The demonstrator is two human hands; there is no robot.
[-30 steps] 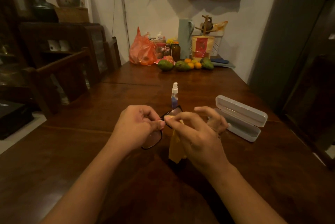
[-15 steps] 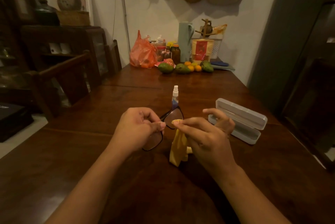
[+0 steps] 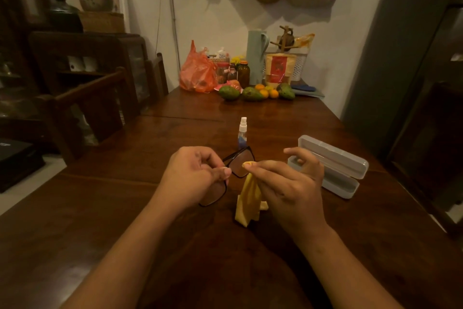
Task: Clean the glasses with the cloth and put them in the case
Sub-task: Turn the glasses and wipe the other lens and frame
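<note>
the left hand pinches the glasses near the bridge, holding them above the bench. the right hand pinches the yellow cloth against the far lens, the rest hanging down. the open case lies just to the right, the spray bottle beyond. the one-point grip looks slack: a hard rub could twist the frame or slip it onto the wood.

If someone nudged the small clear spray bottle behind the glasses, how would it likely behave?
The small clear spray bottle stands tall and narrow on the polished wooden table, so it would probably tip easily. Round-bodied, it might then roll.
</note>
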